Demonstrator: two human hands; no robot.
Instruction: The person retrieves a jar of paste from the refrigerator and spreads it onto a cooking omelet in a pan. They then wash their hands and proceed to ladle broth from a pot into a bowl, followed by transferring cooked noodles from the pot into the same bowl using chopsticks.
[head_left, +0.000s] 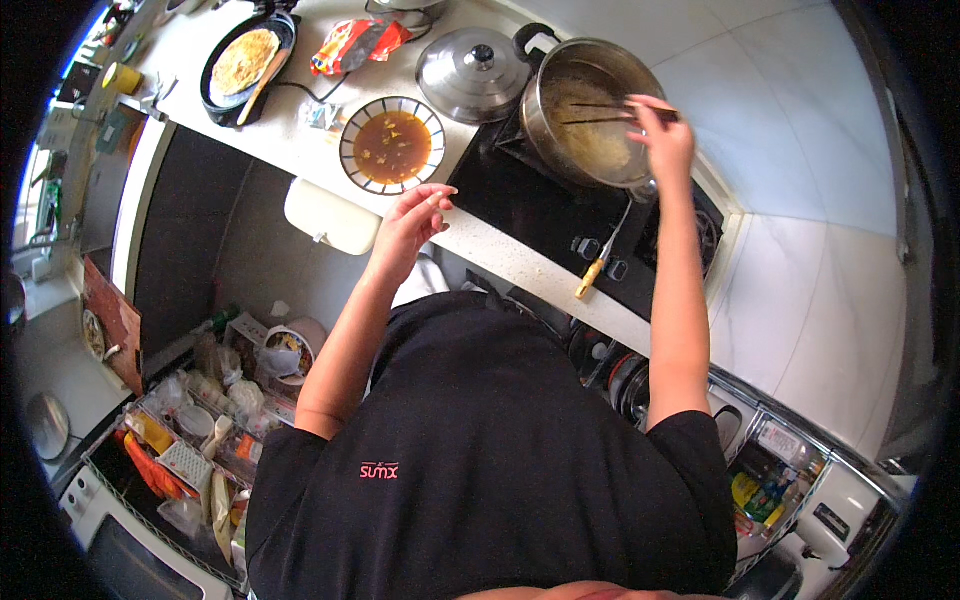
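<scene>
My right hand (660, 131) holds a pair of dark chopsticks (600, 112) over a deep steel pot (536, 124). Pale noodles (596, 146) lie in cloudy liquid inside it, under the chopsticks. My left hand (420, 214) hovers by the counter's front edge with its fingers curled; whether they pinch something small I cannot tell. Just beyond it sits a white bowl with dark stripes on its rim (350, 150), filled with brown broth (391, 146) with small bits afloat. A steel lid with a black knob (457, 71) rests between bowl and pot.
The pot stands on a black cooktop (517, 191), where a utensil with a yellow handle (590, 279) lies near the front edge. Farther left are a red packet (360, 45) and a black pan (214, 112) with a flatbread (246, 64) and a wooden spatula (262, 86).
</scene>
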